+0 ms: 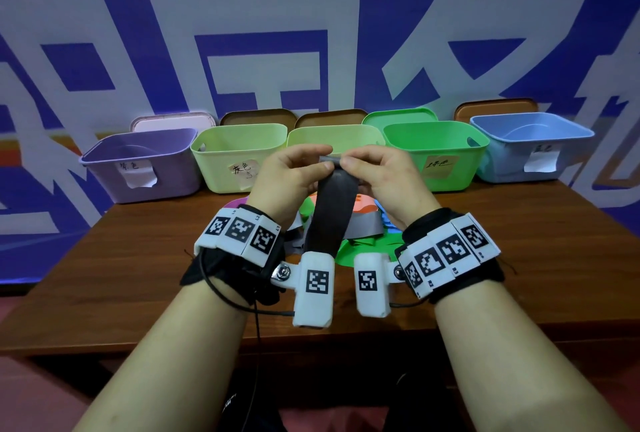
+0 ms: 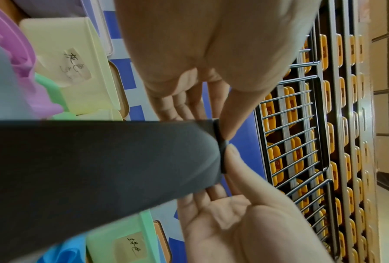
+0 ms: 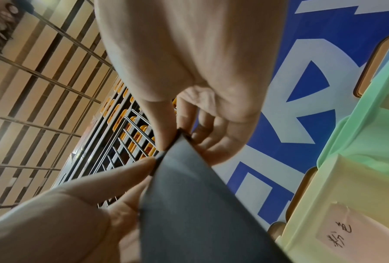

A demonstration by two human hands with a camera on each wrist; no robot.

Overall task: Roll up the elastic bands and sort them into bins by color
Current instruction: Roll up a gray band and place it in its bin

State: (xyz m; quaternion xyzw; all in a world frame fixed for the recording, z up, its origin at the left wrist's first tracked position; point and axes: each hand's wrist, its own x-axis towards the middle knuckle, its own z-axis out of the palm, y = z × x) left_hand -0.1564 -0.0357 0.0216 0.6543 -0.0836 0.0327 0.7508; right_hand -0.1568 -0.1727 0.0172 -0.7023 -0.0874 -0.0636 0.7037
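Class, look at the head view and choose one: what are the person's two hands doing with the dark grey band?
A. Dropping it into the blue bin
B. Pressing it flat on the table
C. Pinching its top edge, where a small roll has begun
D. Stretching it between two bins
C: the left hand and right hand pinch the top end of the dark grey band, where a thin roll shows, while the rest hangs down.
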